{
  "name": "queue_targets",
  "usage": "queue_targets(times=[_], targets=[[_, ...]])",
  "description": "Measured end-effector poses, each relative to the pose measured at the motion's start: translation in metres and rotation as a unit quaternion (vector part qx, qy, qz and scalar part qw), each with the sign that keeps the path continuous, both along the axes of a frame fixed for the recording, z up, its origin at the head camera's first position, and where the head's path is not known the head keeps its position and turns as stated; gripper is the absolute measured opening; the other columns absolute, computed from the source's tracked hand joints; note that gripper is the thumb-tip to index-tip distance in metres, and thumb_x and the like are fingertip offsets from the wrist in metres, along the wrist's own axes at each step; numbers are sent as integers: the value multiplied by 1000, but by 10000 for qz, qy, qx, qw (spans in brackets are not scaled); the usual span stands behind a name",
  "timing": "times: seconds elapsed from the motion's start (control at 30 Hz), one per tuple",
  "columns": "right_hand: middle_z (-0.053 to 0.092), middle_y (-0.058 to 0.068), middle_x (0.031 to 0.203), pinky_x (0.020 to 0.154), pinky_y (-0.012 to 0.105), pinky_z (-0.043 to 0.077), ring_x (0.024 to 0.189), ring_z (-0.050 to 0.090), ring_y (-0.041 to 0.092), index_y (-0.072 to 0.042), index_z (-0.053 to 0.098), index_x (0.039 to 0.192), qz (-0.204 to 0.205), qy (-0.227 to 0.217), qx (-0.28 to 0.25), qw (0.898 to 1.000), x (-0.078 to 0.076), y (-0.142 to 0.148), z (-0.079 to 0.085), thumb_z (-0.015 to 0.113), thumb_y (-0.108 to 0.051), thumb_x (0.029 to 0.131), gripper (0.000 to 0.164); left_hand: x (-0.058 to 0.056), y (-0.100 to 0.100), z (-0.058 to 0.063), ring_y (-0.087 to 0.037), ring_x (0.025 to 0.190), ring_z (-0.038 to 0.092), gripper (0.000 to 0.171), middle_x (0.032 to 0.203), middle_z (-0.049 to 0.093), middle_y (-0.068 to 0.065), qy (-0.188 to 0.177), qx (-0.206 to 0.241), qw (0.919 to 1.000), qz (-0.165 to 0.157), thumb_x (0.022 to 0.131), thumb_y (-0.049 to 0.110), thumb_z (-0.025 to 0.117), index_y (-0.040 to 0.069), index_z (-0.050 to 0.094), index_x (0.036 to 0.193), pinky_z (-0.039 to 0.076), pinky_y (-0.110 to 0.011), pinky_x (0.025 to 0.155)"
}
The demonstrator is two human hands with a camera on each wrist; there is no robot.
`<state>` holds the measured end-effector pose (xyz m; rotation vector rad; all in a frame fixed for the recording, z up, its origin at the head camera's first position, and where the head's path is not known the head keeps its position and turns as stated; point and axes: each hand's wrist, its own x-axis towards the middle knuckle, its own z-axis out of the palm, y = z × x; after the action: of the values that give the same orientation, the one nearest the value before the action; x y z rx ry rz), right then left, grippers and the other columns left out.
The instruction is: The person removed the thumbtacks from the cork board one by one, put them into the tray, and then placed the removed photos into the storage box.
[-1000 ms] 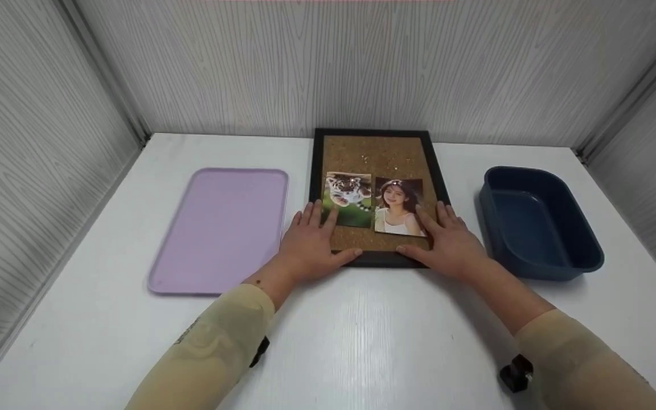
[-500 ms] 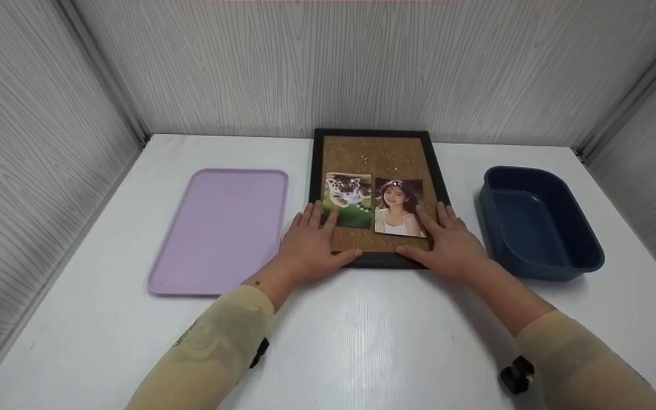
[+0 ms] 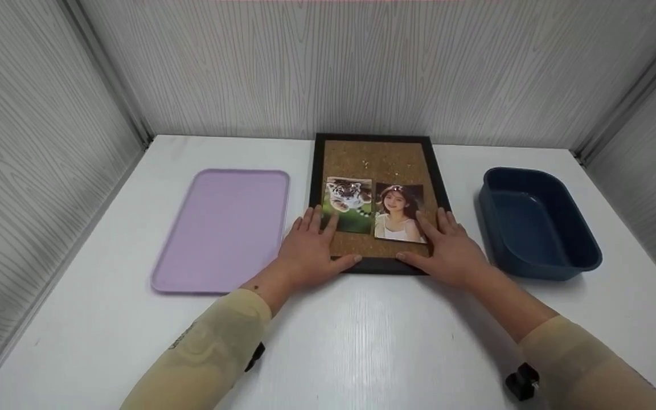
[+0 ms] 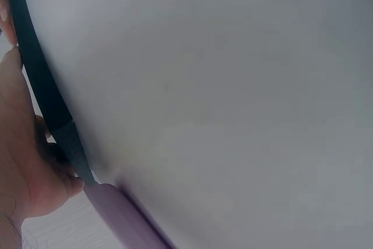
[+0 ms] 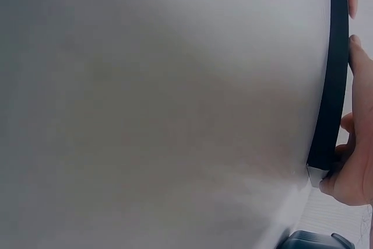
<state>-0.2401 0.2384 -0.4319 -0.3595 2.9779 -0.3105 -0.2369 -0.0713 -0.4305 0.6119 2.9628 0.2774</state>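
A black-framed cork board [image 3: 373,156] lies on the white table against the back wall side. Two photos sit on its lower half: a tiger photo [image 3: 351,219] at left and a portrait photo [image 3: 396,213] at right, each with a small shiny spot near its top. My left hand [image 3: 308,247] rests flat on the frame's lower left corner, fingers straight and spread, thumb along the bottom edge. Mirroring it, my right hand [image 3: 450,250] rests on the lower right corner. Both wrist views show the frame's dark side edge [image 4: 41,80] beside each hand.
To the left lies a flat lilac tray [image 3: 228,228], its right side near my left wrist. A deep navy bin [image 3: 550,270] stands at the right, close to my right forearm. Grey wood-grain walls [image 3: 248,68] enclose the table at the back and sides.
The cork board, with both photos on it, has slid slightly toward me. Both hands have moved with it, their pose on the corners the same.
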Motion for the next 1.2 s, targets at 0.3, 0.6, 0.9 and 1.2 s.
queue_targets(times=[0.3, 0.6, 0.9, 1.2], targets=[[5, 34, 171, 123, 65, 21, 156, 11, 55, -16, 16, 171, 16, 21, -6, 10000, 8, -2, -1, 41, -93, 89, 116, 8, -1, -2, -45, 160, 6, 104, 172, 9, -29, 23, 5, 10000, -49, 99, 83, 34, 8, 15, 170, 11, -55, 128], [6, 36, 170, 122, 67, 23, 156, 11, 55, -14, 18, 171, 3, 16, 1, 10000, 16, -2, -1, 41, -93, 89, 117, 14, 0, -3, -44, 161, 5, 104, 172, 10, -29, -34, 37, 10000, -61, 100, 82, 36, 9, 16, 170, 11, -55, 128], [8, 36, 170, 121, 66, 24, 155, 13, 56, -15, 18, 171, 54, 90, 44, 9999, 23, -5, -1, 43, -92, 89, 116, 24, -3, -2, -47, 160, 6, 103, 172, 11, -30, 15, 178, 9998, -88, 100, 80, 37, 7, 17, 170, 12, -57, 128], [10, 36, 170, 120, 67, 26, 155, 14, 56, -16, 20, 171, 52, 177, -38, 9998, 33, -6, 1, 45, -92, 89, 115, 30, -5, -3, -46, 160, 4, 103, 172, 6, -29, 12, 53, 10000, -75, 100, 81, 34, 9, 13, 170, 10, -56, 128]])
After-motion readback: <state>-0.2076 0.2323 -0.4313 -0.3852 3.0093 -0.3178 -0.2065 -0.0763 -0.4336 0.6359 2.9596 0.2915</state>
